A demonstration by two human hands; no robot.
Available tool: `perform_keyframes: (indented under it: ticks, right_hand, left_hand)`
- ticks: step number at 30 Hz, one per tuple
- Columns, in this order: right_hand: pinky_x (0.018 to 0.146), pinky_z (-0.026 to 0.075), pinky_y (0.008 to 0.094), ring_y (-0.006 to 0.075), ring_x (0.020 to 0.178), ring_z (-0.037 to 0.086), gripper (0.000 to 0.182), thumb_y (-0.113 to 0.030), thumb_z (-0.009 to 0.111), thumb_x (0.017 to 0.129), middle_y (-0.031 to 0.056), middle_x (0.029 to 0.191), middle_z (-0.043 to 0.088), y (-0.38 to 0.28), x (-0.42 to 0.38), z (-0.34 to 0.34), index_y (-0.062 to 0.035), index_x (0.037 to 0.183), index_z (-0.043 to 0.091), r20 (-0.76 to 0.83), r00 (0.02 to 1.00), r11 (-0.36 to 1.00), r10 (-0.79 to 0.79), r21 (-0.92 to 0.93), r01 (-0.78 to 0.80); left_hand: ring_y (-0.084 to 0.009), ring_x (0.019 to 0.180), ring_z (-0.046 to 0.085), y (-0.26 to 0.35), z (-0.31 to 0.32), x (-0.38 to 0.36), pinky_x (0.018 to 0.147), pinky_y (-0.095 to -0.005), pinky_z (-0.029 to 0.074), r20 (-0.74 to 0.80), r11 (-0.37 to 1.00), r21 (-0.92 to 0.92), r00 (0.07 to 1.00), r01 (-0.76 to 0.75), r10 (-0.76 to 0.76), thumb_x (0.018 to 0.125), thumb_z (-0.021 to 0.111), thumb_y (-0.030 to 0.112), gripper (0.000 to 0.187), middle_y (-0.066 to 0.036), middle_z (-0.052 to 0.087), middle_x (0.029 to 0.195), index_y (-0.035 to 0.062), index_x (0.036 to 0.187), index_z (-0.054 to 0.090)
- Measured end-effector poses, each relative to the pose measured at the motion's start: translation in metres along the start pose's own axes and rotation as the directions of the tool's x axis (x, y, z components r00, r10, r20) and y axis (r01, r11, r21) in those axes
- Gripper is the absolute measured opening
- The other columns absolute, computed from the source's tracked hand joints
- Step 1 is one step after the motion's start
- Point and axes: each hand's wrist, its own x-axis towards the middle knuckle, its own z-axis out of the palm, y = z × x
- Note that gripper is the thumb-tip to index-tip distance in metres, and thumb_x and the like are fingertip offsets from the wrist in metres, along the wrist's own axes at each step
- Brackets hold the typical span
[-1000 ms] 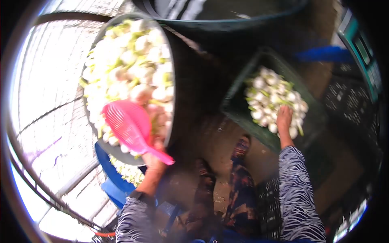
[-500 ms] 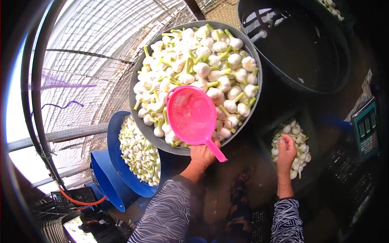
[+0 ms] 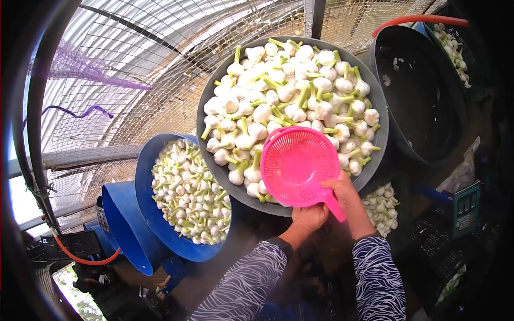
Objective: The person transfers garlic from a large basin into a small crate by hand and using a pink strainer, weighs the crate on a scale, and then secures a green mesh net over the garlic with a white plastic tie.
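Note:
A pink plastic scoop [image 3: 294,163] with a perforated bowl lies on the near side of a heap of white garlic bulbs with green stems, which fills a big grey tub [image 3: 214,160]. My left hand [image 3: 309,216] is closed on the scoop's handle at the tub's near rim. My right hand [image 3: 344,191] grips the same handle just above it, where it joins the bowl. Both sleeves have a black-and-white zebra pattern.
A blue tub [image 3: 142,182] of smaller garlic stands to the left, with more blue tubs behind it. A dark barrel [image 3: 423,101] is on the right, more garlic [image 3: 381,206] lies in a dark crate below it, and a scale [image 3: 465,206] stands further right. Wire mesh rises behind.
My right hand left the garlic in the dark crate and came up to the scoop's handle. The scoop has shifted right over the heap. The view has swung left.

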Motion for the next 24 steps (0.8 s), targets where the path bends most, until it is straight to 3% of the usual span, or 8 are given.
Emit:
perform_keyframes:
  ticks: [4,6,8,10,14,16,21,24]
  right_hand:
    - [0.078,0.046,0.0271,0.0160,0.087,0.058,0.042,0.007,0.051,0.067,0.0057,0.099,0.060,-0.070,-0.026,-0.004,0.0016,0.109,0.053,-0.343,0.899,0.956,-0.273,0.009,0.293]
    - [0.087,0.044,0.0338,0.0255,0.100,0.056,0.060,0.006,0.046,0.071,0.0172,0.116,0.052,-0.092,-0.034,-0.007,0.0008,0.129,0.035,-0.405,0.532,0.579,-0.744,-0.787,0.212]
    - [0.088,0.045,0.0391,0.0355,0.108,0.052,0.076,0.006,0.047,0.070,0.0239,0.128,0.038,-0.096,-0.034,0.002,-0.0053,0.139,0.017,-0.217,0.422,0.201,-0.880,-0.976,-0.084]
    - [0.086,0.045,0.0415,0.0391,0.108,0.050,0.080,0.006,0.049,0.069,0.0248,0.131,0.033,-0.080,-0.019,0.012,-0.0072,0.139,0.013,-0.289,0.521,0.243,-0.803,-0.957,-0.158]
    - [0.082,0.048,0.0453,0.0457,0.103,0.050,0.088,0.005,0.053,0.068,0.0255,0.134,0.027,-0.050,0.021,0.025,-0.0137,0.140,0.006,-0.382,0.614,0.276,-0.691,-0.924,-0.265]
    - [0.081,0.048,0.0456,0.0459,0.101,0.051,0.090,0.004,0.054,0.068,0.0255,0.133,0.028,-0.052,0.040,0.027,-0.0165,0.140,0.005,-0.440,0.635,0.313,-0.635,-0.898,-0.310]
    - [0.081,0.046,0.0476,0.0452,0.096,0.053,0.092,0.003,0.055,0.069,0.0239,0.131,0.033,-0.029,0.070,0.008,-0.0239,0.140,0.003,-0.495,0.634,0.406,-0.594,-0.865,-0.296]
    - [0.080,0.050,0.0417,0.0384,0.110,0.049,0.087,0.005,0.050,0.069,0.0210,0.134,0.034,-0.027,0.082,0.004,-0.0230,0.140,0.007,-0.687,0.654,0.627,-0.316,-0.669,-0.400]
  left_hand:
    - [-0.0305,0.100,0.049,-0.030,-0.052,0.003,0.086,-0.0471,0.038,0.164,0.885,-0.448,0.985,0.122,-0.053,0.072,0.060,0.016,0.024,-0.010,0.055,0.097,0.0077,0.094,0.061]
    - [-0.0358,0.107,0.045,-0.062,-0.128,0.025,0.091,-0.0453,0.037,-0.329,0.990,-0.095,0.942,-0.108,0.071,0.067,0.064,0.010,0.042,-0.017,0.048,0.111,0.0049,0.107,0.053]
    - [-0.0386,0.114,0.039,-0.134,-0.161,0.059,0.096,-0.0447,0.032,-0.559,0.993,0.034,0.826,0.113,-0.075,0.069,0.064,0.009,0.057,-0.022,0.042,0.118,0.0009,0.121,0.043]
    - [-0.0402,0.121,0.032,-0.205,-0.180,0.093,0.101,-0.0451,0.025,-0.476,0.885,-0.087,0.761,0.458,-0.441,0.083,0.055,0.029,0.064,-0.025,0.036,0.130,-0.0038,0.131,0.029]
    - [-0.0376,0.125,0.029,-0.212,-0.151,0.151,0.105,-0.0448,0.020,-0.261,0.733,0.216,0.762,0.645,-0.593,0.080,0.039,0.065,0.090,-0.028,0.032,0.133,0.0005,0.138,0.017]
    - [-0.0397,0.122,0.035,-0.234,-0.139,0.171,0.103,-0.0438,0.024,-0.098,0.700,0.042,0.700,0.713,-0.708,0.076,0.037,0.072,0.097,-0.030,0.035,0.131,0.0031,0.140,0.014]
    - [-0.0329,0.113,0.048,-0.270,-0.107,0.185,0.095,-0.0408,0.036,0.108,0.547,-0.055,0.550,0.835,-0.828,0.079,0.036,0.069,0.094,-0.025,0.049,0.122,-0.0037,0.136,0.022]
    - [-0.0255,0.101,0.055,-0.273,-0.100,0.169,0.083,-0.0397,0.045,0.499,0.214,-0.635,0.606,0.742,-0.619,0.079,0.051,0.059,0.080,-0.017,0.054,0.117,-0.0045,0.126,0.040]
